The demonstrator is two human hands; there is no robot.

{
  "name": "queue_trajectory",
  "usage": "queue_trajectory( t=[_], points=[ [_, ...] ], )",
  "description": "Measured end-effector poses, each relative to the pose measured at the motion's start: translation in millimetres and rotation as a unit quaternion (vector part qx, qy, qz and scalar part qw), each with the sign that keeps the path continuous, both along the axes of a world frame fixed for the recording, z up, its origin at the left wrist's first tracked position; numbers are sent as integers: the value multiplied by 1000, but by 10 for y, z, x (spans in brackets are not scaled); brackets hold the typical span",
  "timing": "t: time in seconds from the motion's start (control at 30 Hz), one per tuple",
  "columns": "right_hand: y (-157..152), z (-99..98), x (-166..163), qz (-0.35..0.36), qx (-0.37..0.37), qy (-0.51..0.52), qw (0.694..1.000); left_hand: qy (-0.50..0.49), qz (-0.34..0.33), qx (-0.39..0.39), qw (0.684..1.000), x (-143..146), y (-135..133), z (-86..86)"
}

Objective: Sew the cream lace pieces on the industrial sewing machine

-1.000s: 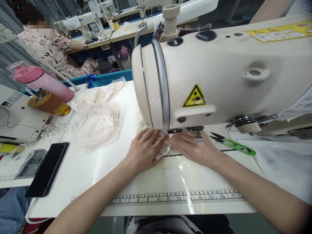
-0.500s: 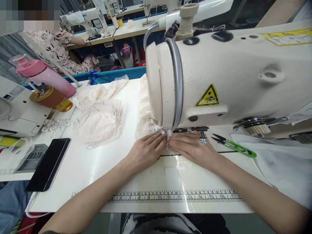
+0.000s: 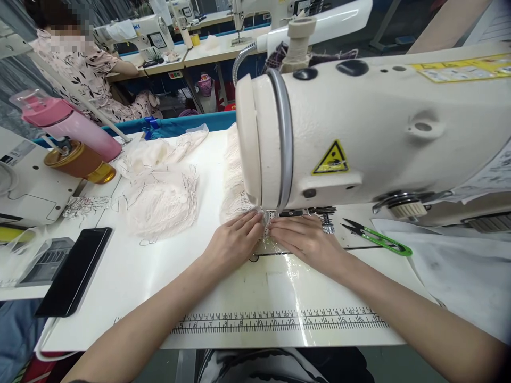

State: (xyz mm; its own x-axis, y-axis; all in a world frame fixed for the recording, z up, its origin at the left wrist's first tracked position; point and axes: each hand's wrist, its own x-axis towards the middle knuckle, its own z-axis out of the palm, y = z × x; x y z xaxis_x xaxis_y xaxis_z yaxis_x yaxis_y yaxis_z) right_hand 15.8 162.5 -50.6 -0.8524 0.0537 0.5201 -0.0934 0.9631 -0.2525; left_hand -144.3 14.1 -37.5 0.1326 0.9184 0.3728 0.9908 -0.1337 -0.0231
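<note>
A cream lace piece (image 3: 232, 183) lies under the head of a white sewing machine (image 3: 359, 122), running to the needle area. My left hand (image 3: 235, 238) rests on the lace's near end, fingers stretched out beside the presser foot. On the other side, my right hand (image 3: 309, 239) lies with its fingers flat and extended toward the same spot, the fingertips close to the left ones. The needle and part of the lace are hidden behind the machine head and my fingers. Green-handled thread snips (image 3: 383, 240) lie to the right of my right hand.
More cream lace pieces (image 3: 163, 205) with loose threads lie on the left of the table (image 3: 159, 287). Beyond them stand a pink bottle (image 3: 75, 125) and an amber cup (image 3: 82, 162). A black phone (image 3: 75, 271) and white cloth (image 3: 451, 266) flank my hands. A co-worker (image 3: 80, 74) sits behind.
The whole view has shifted slightly, so most things appear a little farther left. Both hands stay at the needle area; the left fingers have drawn slightly away from the presser foot.
</note>
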Motion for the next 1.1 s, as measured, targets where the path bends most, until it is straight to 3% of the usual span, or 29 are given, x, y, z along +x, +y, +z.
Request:
queue_trajectory(
  t=[0.5, 0.73, 1.1],
  points=[
    [74, -23, -6, -24, -35, 10, 999, 23, 23, 6, 999, 43, -2, -50],
    [64, 53, -9, -94, 25, 38, 995, 40, 8, -1, 999, 30, -1, -64],
    [153, -124, -23, -120, -68, 29, 990, 48, 4, -26, 999, 21, 10, -39]
  ],
)
